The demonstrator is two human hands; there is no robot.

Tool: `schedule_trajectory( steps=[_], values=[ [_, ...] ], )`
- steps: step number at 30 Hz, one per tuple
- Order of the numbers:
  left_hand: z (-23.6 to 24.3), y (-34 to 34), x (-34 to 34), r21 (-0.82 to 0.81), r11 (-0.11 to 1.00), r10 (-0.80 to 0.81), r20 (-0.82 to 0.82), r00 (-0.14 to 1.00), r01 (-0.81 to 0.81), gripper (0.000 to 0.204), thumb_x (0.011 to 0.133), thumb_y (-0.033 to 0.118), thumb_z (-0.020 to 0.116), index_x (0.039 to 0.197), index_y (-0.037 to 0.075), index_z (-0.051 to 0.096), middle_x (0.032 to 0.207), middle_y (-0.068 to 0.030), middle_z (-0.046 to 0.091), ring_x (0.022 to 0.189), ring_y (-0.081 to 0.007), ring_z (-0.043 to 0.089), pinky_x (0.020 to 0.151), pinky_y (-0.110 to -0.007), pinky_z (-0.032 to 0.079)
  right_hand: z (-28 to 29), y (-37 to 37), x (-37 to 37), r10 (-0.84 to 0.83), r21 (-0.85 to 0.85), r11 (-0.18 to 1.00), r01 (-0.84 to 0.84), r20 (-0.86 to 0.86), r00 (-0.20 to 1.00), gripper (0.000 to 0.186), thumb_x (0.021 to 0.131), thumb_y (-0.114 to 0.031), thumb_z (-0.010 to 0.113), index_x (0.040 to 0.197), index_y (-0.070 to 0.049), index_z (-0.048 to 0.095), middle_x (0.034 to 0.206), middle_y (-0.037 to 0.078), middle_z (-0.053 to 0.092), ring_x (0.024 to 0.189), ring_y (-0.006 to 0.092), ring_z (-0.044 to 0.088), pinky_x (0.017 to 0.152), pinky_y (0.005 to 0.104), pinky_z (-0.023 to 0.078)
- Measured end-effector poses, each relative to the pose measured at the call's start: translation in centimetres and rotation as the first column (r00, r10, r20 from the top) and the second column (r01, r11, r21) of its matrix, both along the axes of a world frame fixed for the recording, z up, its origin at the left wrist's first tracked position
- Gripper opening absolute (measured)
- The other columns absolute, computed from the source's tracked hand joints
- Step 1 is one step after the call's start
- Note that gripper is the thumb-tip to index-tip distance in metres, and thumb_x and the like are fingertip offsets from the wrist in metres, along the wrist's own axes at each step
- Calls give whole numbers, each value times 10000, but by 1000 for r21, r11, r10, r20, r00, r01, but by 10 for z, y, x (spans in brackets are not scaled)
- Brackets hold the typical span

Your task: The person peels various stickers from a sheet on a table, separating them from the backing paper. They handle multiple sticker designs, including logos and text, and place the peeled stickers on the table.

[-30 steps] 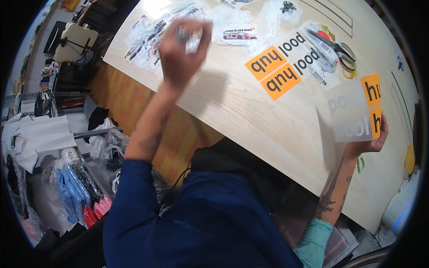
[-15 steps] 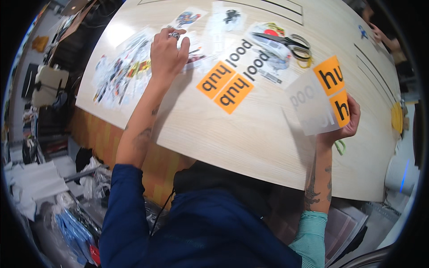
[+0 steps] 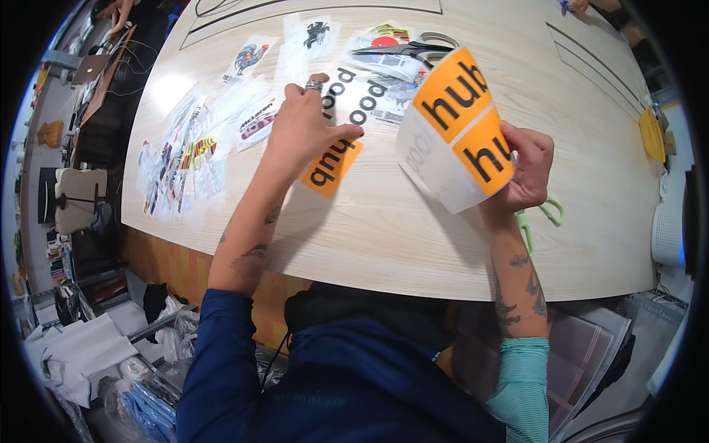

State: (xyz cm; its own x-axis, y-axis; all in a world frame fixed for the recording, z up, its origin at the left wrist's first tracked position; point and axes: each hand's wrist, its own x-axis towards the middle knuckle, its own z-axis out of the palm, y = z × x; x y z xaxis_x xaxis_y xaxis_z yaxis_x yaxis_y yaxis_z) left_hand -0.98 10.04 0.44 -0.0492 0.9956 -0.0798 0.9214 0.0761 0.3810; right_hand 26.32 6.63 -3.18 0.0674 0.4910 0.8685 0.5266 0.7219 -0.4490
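Observation:
My right hand (image 3: 528, 164) pinches the right edge of a curled translucent transfer sheet (image 3: 461, 122) with orange blocks and black lettering, held above the table. My left hand (image 3: 304, 125), a ring on one finger, reaches over a matching orange-and-black decal (image 3: 334, 168) lying on the table. Its thumb and fingers are spread across the decal, hiding part of it; whether they press on it I cannot tell. Beyond the raised sheet lie black scissors (image 3: 410, 49) on several printed decals. Green-handled scissors (image 3: 548, 214) rest near my right wrist, partly hidden by it.
A loose pile of clear printed decals (image 3: 181, 159) covers the table's left side. A rooster decal (image 3: 246, 59) and a black horse decal (image 3: 317, 35) lie farther back. Another person's hand (image 3: 578, 5) shows at the far right edge. Plastic-wrapped goods (image 3: 151, 406) sit below left.
My left hand has moved from beside the decal pile onto the lettered decal. My right hand has brought the sheet closer to it, and the sheet now curls more. The view has shifted.

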Motion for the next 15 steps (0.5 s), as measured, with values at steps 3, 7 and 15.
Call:
schedule_trajectory(
  steps=[3, 7, 15],
  values=[
    [2, 8, -5, -10, 1000, -6, -74, 997, 5, 1086, 611, 486, 951, 1485, 31, 494, 1091, -260, 626, 1028, -370, 674, 893, -443, 566, 3, -4, -3, -48, -11, 999, 48, 19, 999, 388, 761, -112, 882, 1119, -50, 746, 967, 31, 570, 868, 130, 544, 689, 233, 484],
    [-10, 9, -19, 84, 996, -29, -40, 999, 32, 1071, 570, 505, 966, 1438, 26, 559, 1109, -250, 641, 1119, -374, 637, 938, -446, 547, 7, -6, -1, -111, -29, 993, 114, 91, 990, 424, 764, -100, 876, 1170, -64, 761, 1026, 27, 533, 912, 134, 523, 734, 245, 488],
    [-12, -4, -7, 321, 920, -391, 694, 604, 226, 725, 858, 386, 820, 1409, -8, 562, 1276, -191, 630, 1227, -287, 591, 1068, -444, 459, 8, -11, -9, -3, -23, 1000, 7, 164, 986, 430, 736, 2, 855, 1153, -66, 775, 1106, 42, 561, 886, 129, 540, 704, 243, 475]
  ],
)
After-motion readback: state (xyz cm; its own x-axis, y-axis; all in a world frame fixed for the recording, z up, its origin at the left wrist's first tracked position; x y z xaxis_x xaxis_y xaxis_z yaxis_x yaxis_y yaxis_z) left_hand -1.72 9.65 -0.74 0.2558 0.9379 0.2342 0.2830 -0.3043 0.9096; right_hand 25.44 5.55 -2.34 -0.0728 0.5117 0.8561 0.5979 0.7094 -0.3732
